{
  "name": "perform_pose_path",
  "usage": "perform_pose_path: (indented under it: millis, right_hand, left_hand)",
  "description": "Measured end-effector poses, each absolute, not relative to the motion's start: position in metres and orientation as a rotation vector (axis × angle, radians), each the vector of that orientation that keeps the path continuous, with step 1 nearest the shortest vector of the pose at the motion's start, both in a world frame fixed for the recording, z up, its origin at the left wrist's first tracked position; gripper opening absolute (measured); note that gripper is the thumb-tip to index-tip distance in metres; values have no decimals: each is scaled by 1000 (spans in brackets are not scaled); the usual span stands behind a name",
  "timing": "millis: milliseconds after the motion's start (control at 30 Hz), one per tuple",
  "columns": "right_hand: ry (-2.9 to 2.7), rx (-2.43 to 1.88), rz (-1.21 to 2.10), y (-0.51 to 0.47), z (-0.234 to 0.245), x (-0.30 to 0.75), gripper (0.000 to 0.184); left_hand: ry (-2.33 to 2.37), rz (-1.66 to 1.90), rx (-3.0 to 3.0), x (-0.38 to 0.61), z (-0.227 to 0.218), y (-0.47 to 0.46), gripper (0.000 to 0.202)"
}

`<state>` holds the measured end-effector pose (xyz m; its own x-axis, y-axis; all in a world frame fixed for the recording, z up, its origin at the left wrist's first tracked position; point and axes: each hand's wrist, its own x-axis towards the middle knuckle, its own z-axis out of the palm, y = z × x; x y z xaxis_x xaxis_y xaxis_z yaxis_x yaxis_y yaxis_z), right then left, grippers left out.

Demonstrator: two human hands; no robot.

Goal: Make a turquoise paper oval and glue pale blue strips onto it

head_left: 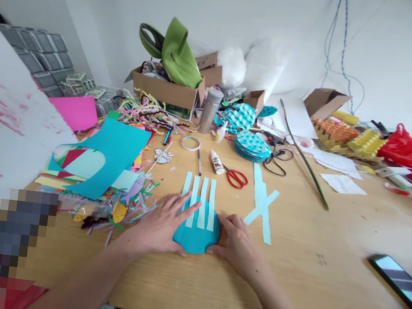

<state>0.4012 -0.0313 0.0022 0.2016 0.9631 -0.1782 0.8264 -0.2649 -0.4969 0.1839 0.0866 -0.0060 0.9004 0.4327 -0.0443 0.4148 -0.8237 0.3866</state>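
Note:
A teal paper disc [195, 238] lies on the wooden table [316, 238] in front of me, with several pale blue paper strips [200, 199] laid across it and sticking out at the far side. My left hand [162, 224] rests flat on the disc's left edge, fingers stretched out over the leftmost strips. My right hand [236, 241] presses on the disc's right edge, fingers bent down onto the paper. Three loose pale blue strips [262, 201] lie crossed just right of the disc.
Red-handled scissors [236, 177], a glue bottle [217, 162], a tape ring [190, 143] and a pen lie beyond the disc. Coloured paper sheets and scraps [107, 162] pile up at left. Boxes, woven discs [252, 145], egg trays and a red bag crowd the back. A phone [400, 283] lies right.

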Motion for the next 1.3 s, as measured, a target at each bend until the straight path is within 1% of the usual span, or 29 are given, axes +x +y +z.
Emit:
perform_pose_path:
  millis: [100,267,333,400,500,600,733,833,1000,1133,1233,1300]
  right_hand:
    - [-1738,-2181,653,-29,2,399,69]
    - [-1776,-2160,687,-26,6,407,68]
    - [-1760,-2121,649,-17,9,418,64]
    - [-1724,-2107,505,0,11,429,54]
    - [-1717,-2116,176,36,15,439,42]
    - [-1842,-2096,-62,72,18,433,33]
    - [-2042,-2091,-221,104,17,418,28]
    - [-2072,-2089,-226,119,12,416,26]
    - [-2030,-2139,-214,137,8,422,22]
    - [-1961,-2123,-172,118,10,421,27]
    - [-1961,-1941,-93,81,9,413,26]
    - [-2004,-1817,-21,53,6,405,25]
  left_hand:
    - [619,70,2661,183,-6,86,123]
    - [642,68,2670,182,-6,85,123]
    - [642,59,2678,182,-6,85,123]
    - [643,50,2681,182,-6,85,122]
    - [668,49,2682,182,-4,87,118]
    - [720,77,2698,183,-2,90,106]
    - [793,166,2729,184,-1,93,78]
    - [831,264,2730,185,-2,95,66]
    - [914,433,2656,186,-4,101,38]
    - [913,503,2567,184,-2,107,30]
    - [904,508,2503,182,0,111,25]
    - [894,501,2485,180,-1,112,28]
